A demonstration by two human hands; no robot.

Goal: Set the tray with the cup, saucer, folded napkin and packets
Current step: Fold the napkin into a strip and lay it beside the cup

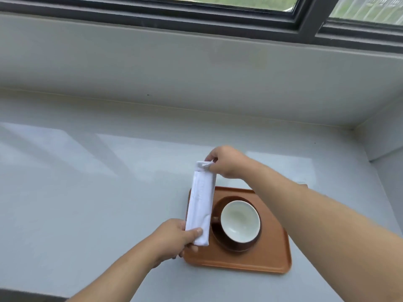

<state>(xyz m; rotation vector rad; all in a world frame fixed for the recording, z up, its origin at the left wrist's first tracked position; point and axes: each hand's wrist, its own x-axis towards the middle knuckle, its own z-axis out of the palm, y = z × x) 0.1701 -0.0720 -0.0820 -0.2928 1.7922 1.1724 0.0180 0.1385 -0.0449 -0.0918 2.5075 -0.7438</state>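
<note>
An orange tray [261,261] lies on the grey counter at lower centre right. On it stands a dark brown saucer [233,247] carrying a brown cup [239,221] with a white, empty inside. A white napkin [201,201], folded into a long narrow strip, is held over the tray's left edge. My left hand [176,238] pinches its near end and my right hand [226,162] pinches its far end. A small packet edge [303,183] peeks out behind my right forearm, mostly hidden.
The grey counter [87,192] stretches wide to the left of the tray. A low wall and a dark-framed window [196,16] run along the back. A side wall [386,138] closes the counter on the right, near the tray.
</note>
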